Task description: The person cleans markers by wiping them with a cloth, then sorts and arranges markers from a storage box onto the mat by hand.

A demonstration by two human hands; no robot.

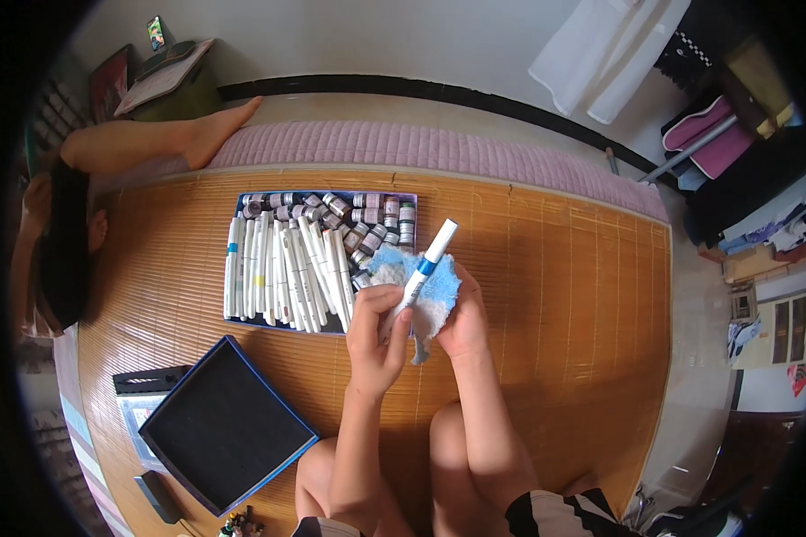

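Observation:
My left hand (378, 333) grips the lower part of a white marker pen (431, 253) with a blue band, which tilts up to the right. A blue and grey-white fluffy cloth (441, 288) lies behind the pen, and my right hand (466, 315) has its fingers closed round the cloth's right side. Just beyond my hands is a shallow blue box (227, 295). Several white marker pens (282, 273) stand side by side in its left part. Small bottles with silver caps (335, 208) fill the back and right of it.
An open black-lined box lid (228, 425) lies at the near left, beside a clear plastic case (139, 412) and a dark small box (158, 498). Another person's leg (152, 148) rests at the far left. The bamboo mat (564, 304) ends at a pink quilted edge (421, 148).

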